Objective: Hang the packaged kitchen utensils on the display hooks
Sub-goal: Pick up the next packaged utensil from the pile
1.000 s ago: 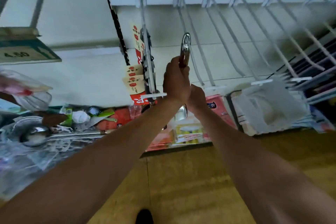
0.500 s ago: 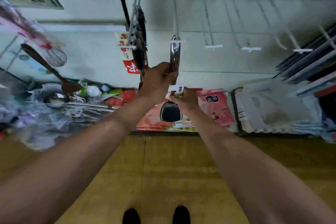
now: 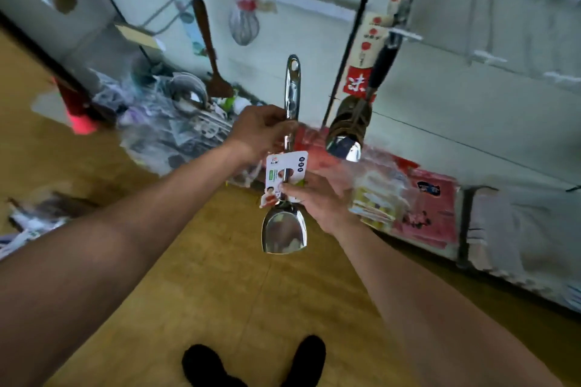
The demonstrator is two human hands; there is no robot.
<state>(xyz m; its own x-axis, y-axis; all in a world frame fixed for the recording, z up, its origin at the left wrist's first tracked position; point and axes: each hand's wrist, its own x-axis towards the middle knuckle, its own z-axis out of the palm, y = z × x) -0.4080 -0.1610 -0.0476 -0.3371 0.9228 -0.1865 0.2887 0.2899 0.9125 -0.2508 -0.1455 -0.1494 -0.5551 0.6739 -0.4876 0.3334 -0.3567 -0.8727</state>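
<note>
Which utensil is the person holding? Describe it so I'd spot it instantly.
Before the pale display wall, the left hand and right hand hold a steel spatula upright, a white label card round its neck. Its square blade sets it apart from the wooden spoon and wire whisk hanging behind.

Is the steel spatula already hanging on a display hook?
No, the left hand and the right hand hold the steel spatula in the air, and the hole in its handle is free.
</note>
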